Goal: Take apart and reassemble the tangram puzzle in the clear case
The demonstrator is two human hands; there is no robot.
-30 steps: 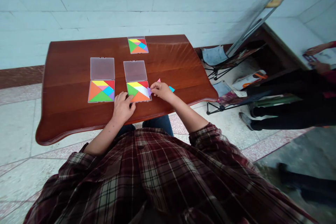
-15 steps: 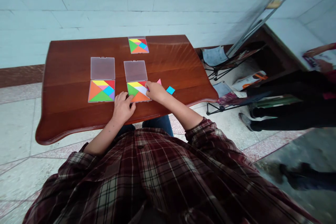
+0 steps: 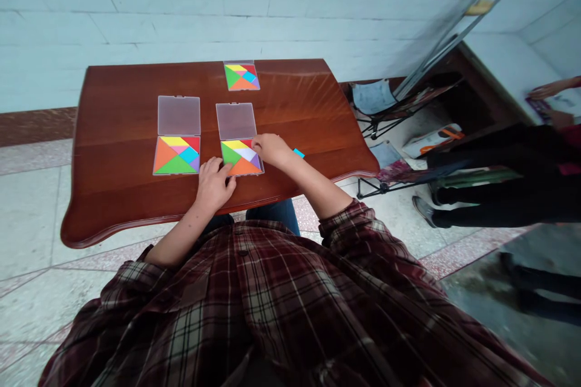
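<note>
An open tangram case [image 3: 241, 157] lies on the brown wooden table [image 3: 113, 193], holding green, yellow, red, orange and purple pieces around a bare white gap. My left hand [image 3: 214, 184] rests with bent fingers on the case's near left corner. My right hand [image 3: 272, 149] is closed, its fingertips at the case's far right corner; what they pinch is hidden. A small blue piece [image 3: 298, 152] peeks out on the table just right of that hand.
A second open case [image 3: 177, 154] with a full puzzle lies to the left, and a third puzzle [image 3: 242, 77] sits at the table's far edge. Folding stands and papers [image 3: 385, 127] clutter the floor to the right. Another person's legs [image 3: 490, 193] and hand [image 3: 549, 89] are at the far right.
My right hand slid left from the table onto the case's far right corner. The purple piece now lies in the case, and the pink piece has gone out of sight under the hand.
</note>
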